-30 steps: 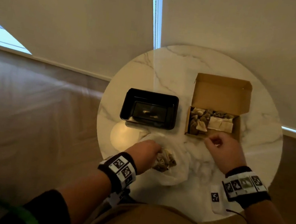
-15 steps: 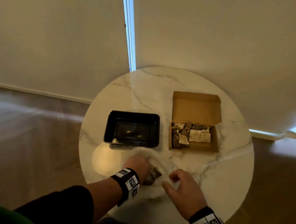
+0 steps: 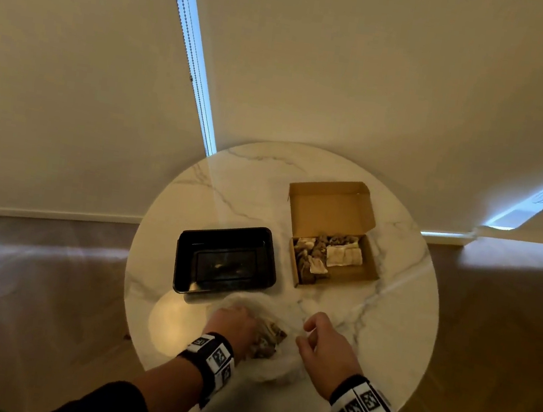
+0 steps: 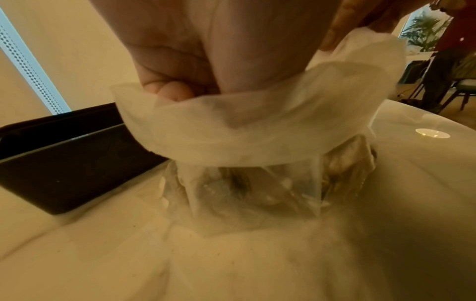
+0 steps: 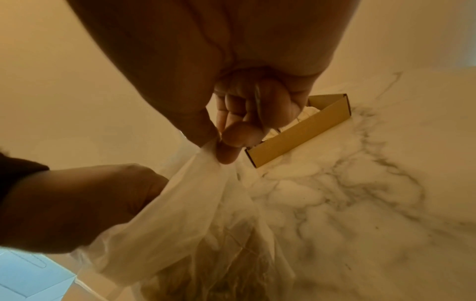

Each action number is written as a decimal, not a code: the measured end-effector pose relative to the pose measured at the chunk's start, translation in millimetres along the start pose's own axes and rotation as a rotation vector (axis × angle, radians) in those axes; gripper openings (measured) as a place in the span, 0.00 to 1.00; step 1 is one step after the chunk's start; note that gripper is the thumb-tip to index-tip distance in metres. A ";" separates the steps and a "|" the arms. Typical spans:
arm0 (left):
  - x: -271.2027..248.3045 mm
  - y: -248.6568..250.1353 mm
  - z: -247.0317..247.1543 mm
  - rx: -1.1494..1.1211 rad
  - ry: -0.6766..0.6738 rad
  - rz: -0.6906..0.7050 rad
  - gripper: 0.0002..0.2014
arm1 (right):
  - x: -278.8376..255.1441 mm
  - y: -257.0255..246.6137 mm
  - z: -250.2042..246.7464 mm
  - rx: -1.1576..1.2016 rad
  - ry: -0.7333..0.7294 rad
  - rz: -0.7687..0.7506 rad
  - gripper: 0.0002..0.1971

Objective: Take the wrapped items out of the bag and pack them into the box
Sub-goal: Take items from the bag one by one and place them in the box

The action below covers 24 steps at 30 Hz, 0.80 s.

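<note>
1. Bag, thin translucent white plastic (image 3: 280, 362): lies on the round white marble table (image 3: 396, 326), wrapped items (image 3: 268, 338) inside.
2. Left hand (image 3: 233, 327): reaches into the bag mouth; whether it grips anything, cannot tell.
3. Right hand (image 5: 229, 140): pinches the bag's edge.
4. Brown cardboard box (image 3: 370, 274): lid open, partly filled, beside black plastic tray (image 3: 225, 258).

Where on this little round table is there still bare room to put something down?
Bare marble lies behind the black tray and cardboard box, and right of the box toward the table edge. The near middle is crowded: both hands work the plastic bag there.
</note>
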State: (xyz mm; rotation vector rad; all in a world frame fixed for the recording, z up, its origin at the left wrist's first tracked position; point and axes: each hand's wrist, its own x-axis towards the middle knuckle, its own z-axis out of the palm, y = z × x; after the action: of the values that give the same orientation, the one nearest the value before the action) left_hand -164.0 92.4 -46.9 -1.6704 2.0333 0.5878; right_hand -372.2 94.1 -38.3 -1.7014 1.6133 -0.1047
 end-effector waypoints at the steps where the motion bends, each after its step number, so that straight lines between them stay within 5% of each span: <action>1: 1.6 -2.6 1.0 -0.004 0.017 0.017 0.18 | -0.4 0.4 0.3 0.001 0.004 -0.003 0.09; 17: 1.6 -7.1 9.2 -0.348 0.028 -0.064 0.21 | -1.5 7.2 -4.0 0.050 -0.001 -0.011 0.09; 24: -2.5 -10.2 1.6 -0.651 0.084 -0.079 0.06 | -1.0 10.0 -7.4 0.064 0.001 -0.017 0.08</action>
State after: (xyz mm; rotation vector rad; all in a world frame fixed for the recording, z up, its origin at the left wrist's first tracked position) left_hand -153.5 93.5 -47.3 -2.1424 1.9352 1.2707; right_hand -384.6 92.5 -38.5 -1.6664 1.5797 -0.1639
